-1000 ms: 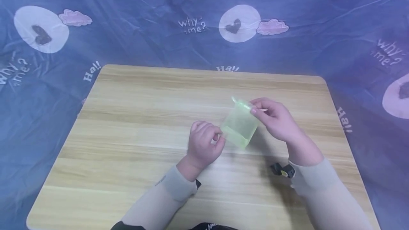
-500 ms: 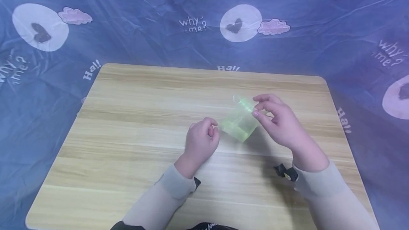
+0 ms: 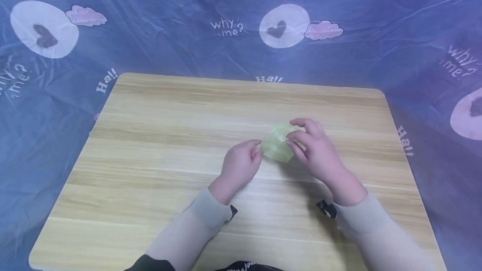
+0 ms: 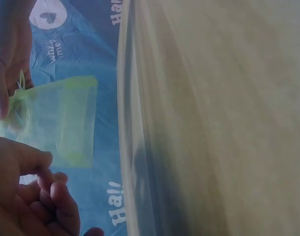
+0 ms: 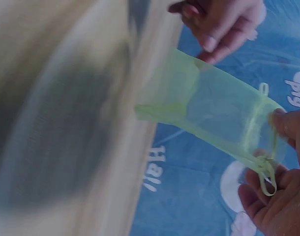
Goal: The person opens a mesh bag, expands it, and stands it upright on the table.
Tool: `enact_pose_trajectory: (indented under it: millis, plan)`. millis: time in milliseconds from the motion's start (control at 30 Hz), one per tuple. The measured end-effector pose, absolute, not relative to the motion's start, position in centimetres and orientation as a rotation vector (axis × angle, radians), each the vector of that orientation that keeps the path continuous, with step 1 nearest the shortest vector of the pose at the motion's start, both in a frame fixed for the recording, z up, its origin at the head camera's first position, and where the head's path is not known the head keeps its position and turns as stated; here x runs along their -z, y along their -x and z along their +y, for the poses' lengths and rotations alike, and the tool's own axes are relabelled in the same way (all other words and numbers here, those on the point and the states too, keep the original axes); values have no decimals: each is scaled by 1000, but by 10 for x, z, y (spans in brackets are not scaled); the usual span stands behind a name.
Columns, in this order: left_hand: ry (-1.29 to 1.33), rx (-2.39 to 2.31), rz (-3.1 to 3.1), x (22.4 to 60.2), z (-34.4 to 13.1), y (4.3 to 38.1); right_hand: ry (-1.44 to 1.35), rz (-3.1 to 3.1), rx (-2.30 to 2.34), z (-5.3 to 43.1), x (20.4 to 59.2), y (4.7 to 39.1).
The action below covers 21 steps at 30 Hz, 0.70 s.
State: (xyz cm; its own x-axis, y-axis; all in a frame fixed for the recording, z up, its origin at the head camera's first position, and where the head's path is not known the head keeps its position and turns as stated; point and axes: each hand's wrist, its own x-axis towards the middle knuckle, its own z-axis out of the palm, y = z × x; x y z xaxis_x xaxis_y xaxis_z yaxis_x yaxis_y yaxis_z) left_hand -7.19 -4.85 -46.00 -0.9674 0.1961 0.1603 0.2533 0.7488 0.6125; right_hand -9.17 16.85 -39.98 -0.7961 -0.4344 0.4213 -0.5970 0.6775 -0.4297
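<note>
A small sheer pale-green drawstring bag (image 3: 276,145) is held above the wooden table between both hands. Its thin cords hang in loops (image 5: 269,182) at the mouth end, seen in the right wrist view. My right hand (image 3: 314,149) pinches the bag near that mouth, thumb on one face and fingers behind. At the bag's left side edge, my left hand (image 3: 241,162) pinches the fabric between thumb and forefinger, its other fingers curled in. Through the mesh, the left wrist view shows the bag (image 4: 61,120) looking flat, with brighter green corners at its bottom end.
A pale wood-grain table (image 3: 150,145) with rounded corners lies below both hands. Blue printed cloth (image 3: 169,32) hangs behind it and at its sides. Dark camera mounts (image 3: 326,209) show at the wrists.
The bag has tilted and now looks shorter in the head view. My right hand has shifted its grip along the mouth and moved left and slightly down. The left hand stays near the left edge.
</note>
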Motion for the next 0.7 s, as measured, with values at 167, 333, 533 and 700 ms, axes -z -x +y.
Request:
enact_pose_trajectory:
  millis: [167, 333, 533, 700]
  plan:
    - [389, 935, -2893, 460, -44, 76, -907, -2505, -747, 165, 414, 91]
    - [385, 925, -2960, 460, -42, 78, -952, -2460, -702, 162, 420, 90]
    - [343, 907, -3208, 462, -41, 79, -965, -2489, -688, 160, 425, 88]
    - [349, 841, -3300, 464, -40, 80, -978, -2510, -680, 160, 430, 85]
